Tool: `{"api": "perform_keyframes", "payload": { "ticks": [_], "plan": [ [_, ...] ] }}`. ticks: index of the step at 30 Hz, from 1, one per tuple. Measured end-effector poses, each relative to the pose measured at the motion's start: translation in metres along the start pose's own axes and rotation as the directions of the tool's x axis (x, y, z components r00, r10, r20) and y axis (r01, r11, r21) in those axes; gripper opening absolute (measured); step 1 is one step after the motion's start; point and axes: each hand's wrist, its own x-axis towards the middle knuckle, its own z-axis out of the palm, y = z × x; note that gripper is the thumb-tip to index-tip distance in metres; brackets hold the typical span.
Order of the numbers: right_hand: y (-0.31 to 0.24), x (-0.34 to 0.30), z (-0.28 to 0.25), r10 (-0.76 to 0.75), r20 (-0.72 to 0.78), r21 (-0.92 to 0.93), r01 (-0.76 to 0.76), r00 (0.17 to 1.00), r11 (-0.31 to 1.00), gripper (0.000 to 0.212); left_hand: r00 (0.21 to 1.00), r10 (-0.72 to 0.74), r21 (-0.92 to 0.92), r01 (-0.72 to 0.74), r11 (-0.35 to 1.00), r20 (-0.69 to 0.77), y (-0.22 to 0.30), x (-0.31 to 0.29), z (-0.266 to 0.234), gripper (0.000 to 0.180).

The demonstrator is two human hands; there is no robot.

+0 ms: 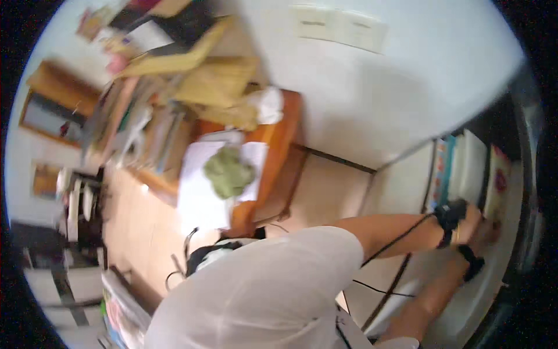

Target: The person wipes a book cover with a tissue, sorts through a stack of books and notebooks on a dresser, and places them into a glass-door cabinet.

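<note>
Both my arms reach to the right, toward a shelf (401, 174) that holds several upright books or binders. My left hand (468, 224), with a black strap and box at its wrist, is at the lower edge of a thick white binder or book (469, 166). Just below it, partly overlapped, is my right hand (482, 239), near a pale yellowish book or folder (497, 174) with a red patch. A blue book-like spine (449, 168) stands left of the white one. My fingers are smeared and partly hidden, so their grip does not show.
An orange-brown wooden desk (279, 157) carries a green cloth (228, 172), white papers (200, 186) and a row of books and folders (145, 122). A dark cable (401, 238) runs from my left wrist. Stacked drawers or boxes (64, 285) stand at the lower left.
</note>
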Motion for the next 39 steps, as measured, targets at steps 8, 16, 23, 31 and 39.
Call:
{"api": "perform_keyframes", "payload": {
  "ticks": [8,16,23,31,39],
  "plan": [
    [-0.217,-0.117,-0.042,-0.087,0.017,0.239,0.081,0.996,0.968,0.026,0.947,-0.289,-0.731,0.1,0.675,-0.138,-0.019,-0.107,-0.181,0.052],
    [-0.436,-0.383,0.041,-0.377,0.8,0.405,0.043,0.467,0.913,0.018,0.822,-0.555,-0.637,0.36,0.682,-0.13,-0.233,-0.31,-0.407,0.024],
    [-0.539,-0.548,0.058,-0.765,0.641,0.675,0.43,0.061,0.6,0.052,0.354,-0.84,-0.114,0.894,0.433,-0.412,-0.301,-0.562,-0.432,0.035],
    [-0.54,-0.552,0.103,-0.707,0.688,0.678,0.205,0.162,0.706,0.037,0.203,-0.778,-0.009,0.966,0.259,-0.594,-0.303,-0.632,-0.403,0.073],
    [-0.522,-0.543,0.157,-0.583,0.769,0.453,0.419,0.261,0.787,0.047,0.115,-0.928,-0.121,0.978,0.167,-0.356,-0.337,-0.649,-0.404,0.064]
  ]
}}
